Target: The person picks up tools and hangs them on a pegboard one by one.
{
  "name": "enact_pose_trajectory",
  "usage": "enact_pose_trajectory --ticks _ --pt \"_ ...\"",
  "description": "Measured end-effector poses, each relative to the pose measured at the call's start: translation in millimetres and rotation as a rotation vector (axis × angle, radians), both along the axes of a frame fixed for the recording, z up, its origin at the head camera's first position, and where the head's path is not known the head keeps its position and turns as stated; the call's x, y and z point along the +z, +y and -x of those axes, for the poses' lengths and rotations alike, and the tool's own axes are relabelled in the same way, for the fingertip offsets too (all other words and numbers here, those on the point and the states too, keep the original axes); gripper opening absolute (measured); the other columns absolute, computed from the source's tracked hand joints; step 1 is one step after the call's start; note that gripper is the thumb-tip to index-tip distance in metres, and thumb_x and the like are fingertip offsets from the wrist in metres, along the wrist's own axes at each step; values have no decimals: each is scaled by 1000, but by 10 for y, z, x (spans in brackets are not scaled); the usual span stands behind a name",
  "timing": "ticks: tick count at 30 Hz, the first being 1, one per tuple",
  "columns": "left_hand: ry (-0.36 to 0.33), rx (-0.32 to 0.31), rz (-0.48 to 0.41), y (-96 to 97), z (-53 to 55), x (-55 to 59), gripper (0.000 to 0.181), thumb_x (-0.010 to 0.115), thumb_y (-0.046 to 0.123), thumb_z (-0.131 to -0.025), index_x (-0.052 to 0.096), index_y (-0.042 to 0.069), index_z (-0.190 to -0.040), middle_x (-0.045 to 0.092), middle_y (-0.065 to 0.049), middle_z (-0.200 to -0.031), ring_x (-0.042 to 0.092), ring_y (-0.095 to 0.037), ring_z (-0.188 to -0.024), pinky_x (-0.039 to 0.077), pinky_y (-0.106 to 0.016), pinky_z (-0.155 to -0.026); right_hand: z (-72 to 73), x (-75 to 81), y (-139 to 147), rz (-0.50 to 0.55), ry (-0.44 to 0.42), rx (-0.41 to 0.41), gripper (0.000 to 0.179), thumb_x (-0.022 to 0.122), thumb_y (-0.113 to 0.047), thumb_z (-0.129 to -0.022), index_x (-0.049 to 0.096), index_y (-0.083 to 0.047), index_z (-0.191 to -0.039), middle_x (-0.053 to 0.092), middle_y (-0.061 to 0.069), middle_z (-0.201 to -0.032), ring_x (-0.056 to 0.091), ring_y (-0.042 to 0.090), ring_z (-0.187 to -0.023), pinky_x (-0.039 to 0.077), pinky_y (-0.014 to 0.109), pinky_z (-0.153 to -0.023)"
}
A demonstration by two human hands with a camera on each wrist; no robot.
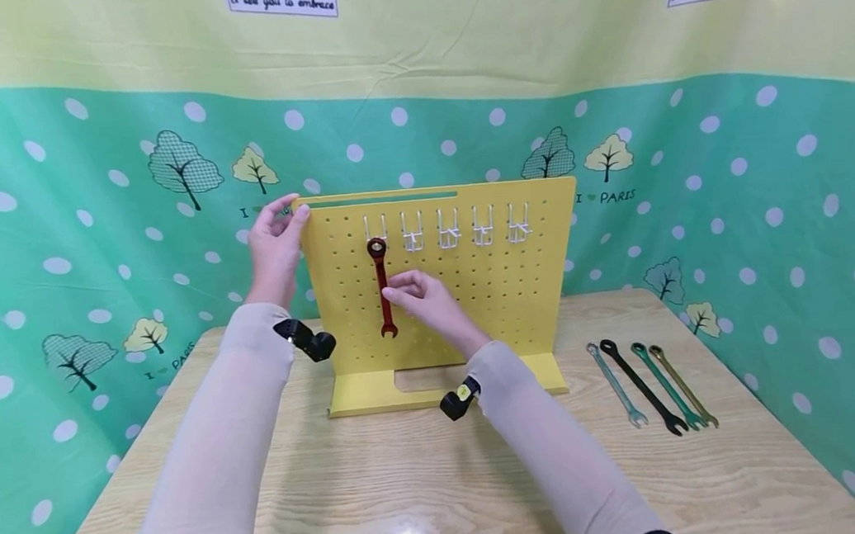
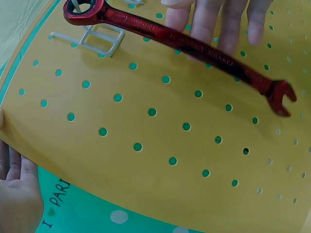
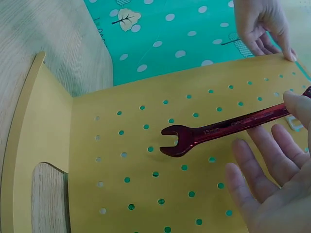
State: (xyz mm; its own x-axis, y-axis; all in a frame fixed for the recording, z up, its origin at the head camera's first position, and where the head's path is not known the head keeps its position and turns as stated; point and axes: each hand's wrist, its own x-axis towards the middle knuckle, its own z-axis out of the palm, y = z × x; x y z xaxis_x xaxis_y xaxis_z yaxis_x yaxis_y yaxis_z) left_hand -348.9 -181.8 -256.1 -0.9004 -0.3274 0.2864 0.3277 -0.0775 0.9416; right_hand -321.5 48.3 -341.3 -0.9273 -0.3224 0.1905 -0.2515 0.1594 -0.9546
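A yellow pegboard stands upright on the table. My left hand grips its top left corner, thumb in front. A dark red combination wrench hangs along the board's left part, ring end up and open end down. In the left wrist view, a white prong pokes through the ring of the wrench. My right hand holds the wrench by the middle of its shaft. In the right wrist view, the thumb lies over the shaft and the other fingers spread behind and below it.
More white wire hooks line the board's upper part, to the right of the wrench. Several wrenches, among them a black one and a green one, lie on the wooden table at right. A dotted cloth hangs behind.
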Motion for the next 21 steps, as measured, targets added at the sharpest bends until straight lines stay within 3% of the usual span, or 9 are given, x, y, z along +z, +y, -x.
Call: enact_pose_trajectory --ticks 4,10,21 --pt "7 -3 -6 -3 6 -5 34 72 28 -94 65 21 -126 65 -3 -115 62 -16 -104 48 -31 -92 -36 5 15 -21 48 -1 48 68 -42 -96 58 -14 -133 66 -1 -123 60 16 -115 47 40 -100" --pt "-4 -5 3 -7 -6 -3 34 71 28 -94 65 22 -127 64 -3 -116 62 -17 -105 48 -32 -94 -100 27 62 -29 104 -15 50 70 -42 -95 57 -14 -134 65 -3 -122 60 16 -112 49 37 -98" --pt "-4 2 6 -1 -23 8 35 71 28 -94 65 21 -128 64 -2 -113 62 -16 -103 49 -31 -94 -179 17 285 -122 115 4 53 70 -39 -95 56 -6 -134 64 0 -121 61 18 -109 49 36 -97"
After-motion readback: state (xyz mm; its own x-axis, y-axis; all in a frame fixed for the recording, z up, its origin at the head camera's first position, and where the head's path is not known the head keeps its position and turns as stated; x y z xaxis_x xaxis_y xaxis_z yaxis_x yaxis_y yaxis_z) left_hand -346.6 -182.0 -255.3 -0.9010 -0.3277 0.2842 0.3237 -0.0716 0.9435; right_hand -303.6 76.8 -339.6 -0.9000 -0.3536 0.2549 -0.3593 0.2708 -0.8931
